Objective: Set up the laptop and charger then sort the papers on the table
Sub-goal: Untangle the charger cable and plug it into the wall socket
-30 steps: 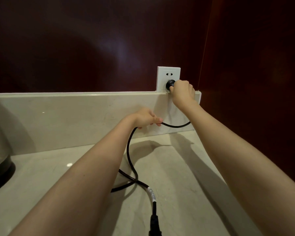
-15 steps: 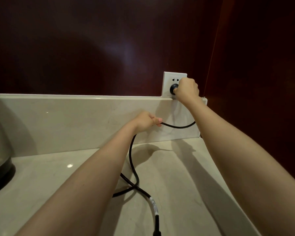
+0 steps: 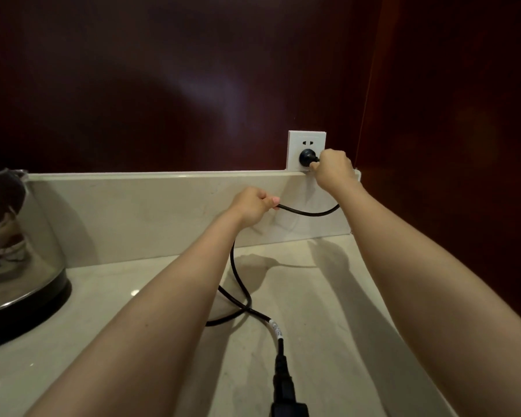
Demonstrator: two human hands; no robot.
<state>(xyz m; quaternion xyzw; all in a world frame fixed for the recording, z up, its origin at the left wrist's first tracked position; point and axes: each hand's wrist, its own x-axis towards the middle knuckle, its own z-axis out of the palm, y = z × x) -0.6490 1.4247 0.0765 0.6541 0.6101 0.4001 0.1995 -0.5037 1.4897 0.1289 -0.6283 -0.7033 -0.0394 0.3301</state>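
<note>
Dark red wall panel (image 3: 163,85) behind; pale stone counter (image 3: 328,326) with low backsplash (image 3: 148,212). Glass kettle (image 3: 18,251) on black base, far left. Left hand (image 3: 253,206), fingers curled, grips black charger cable (image 3: 238,275) before backsplash. Right hand (image 3: 334,170) pinches neck of plug (image 3: 307,157), seated in lower part of white socket (image 3: 295,142). Cable loops on counter, crosses itself, ends in black connector (image 3: 283,389) at bottom edge.

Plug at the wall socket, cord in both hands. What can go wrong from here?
1. The right hand grips the plug by its neck; I can't tell if it sits fully in the wall socket, so it may stay half in.
2. The left hand holds the cord close by; a tug could pull the plug askew.
3. The cord crosses itself on the counter; pulling may tighten that loop into a kink.
</note>
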